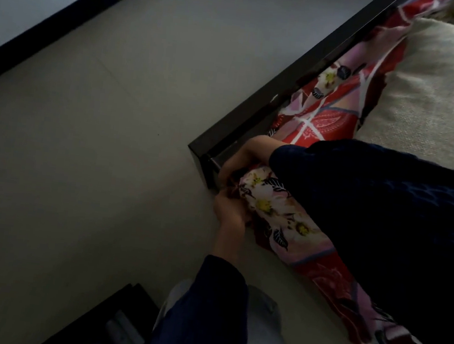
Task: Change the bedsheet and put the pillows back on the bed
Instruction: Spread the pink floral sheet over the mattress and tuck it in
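A red and pink floral bedsheet [320, 120] lies bunched along the edge of the beige mattress [429, 96], inside the dark bed frame [289, 73]. At the frame's corner my left hand [229, 215] grips a gathered fold of the sheet from below. My right hand [248, 154] curls round the same sheet corner from above, pressed against the frame. Dark blue sleeves cover both arms, and the right sleeve hides part of the sheet and mattress. No pillows are visible.
Pale grey floor [95, 141] spreads left of the bed. A dark baseboard [68, 9] runs along the wall at top left. A dark low object [115, 324] sits at the bottom, beside my knee in light trousers [263, 333].
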